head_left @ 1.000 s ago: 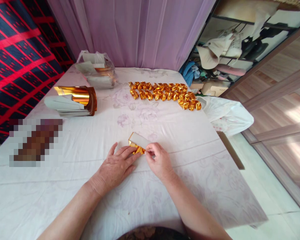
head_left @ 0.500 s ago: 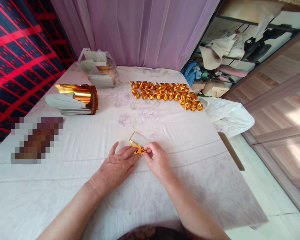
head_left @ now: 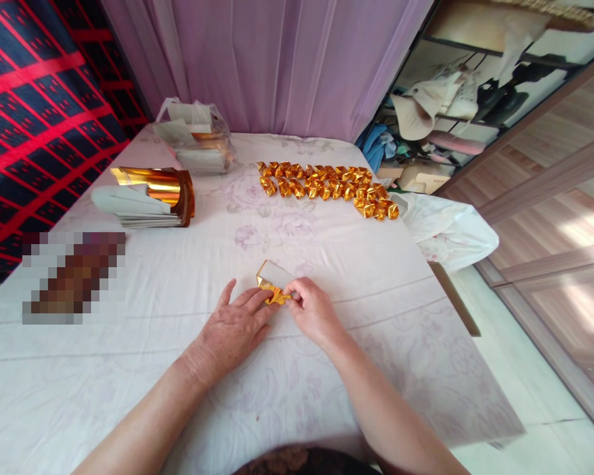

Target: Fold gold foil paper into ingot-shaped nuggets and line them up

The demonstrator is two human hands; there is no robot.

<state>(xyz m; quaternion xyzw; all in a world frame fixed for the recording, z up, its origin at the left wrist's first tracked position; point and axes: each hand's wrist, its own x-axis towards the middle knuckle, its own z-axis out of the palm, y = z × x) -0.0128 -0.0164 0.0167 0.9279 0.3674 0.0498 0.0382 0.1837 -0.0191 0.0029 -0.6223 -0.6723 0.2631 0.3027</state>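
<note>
White cloth is covering the desk (head_left: 129,369), with a purple curtain (head_left: 277,66) hanging behind. Almost nothing is changing from a moment ago; the hands are staying put. The left hand (head_left: 230,330) is lying flat and open, fingertips pressing the gold paper (head_left: 272,284). The right hand (head_left: 314,310) is pinching the paper's near edge. The paper is sitting between both hands. No writing is showing anywhere.

Lilac curtain (head_left: 277,66) behind a white-clothed table (head_left: 129,369) — red-and-black checked hanging (head_left: 34,112) left, sunlit wood floor (head_left: 569,198) right
</note>
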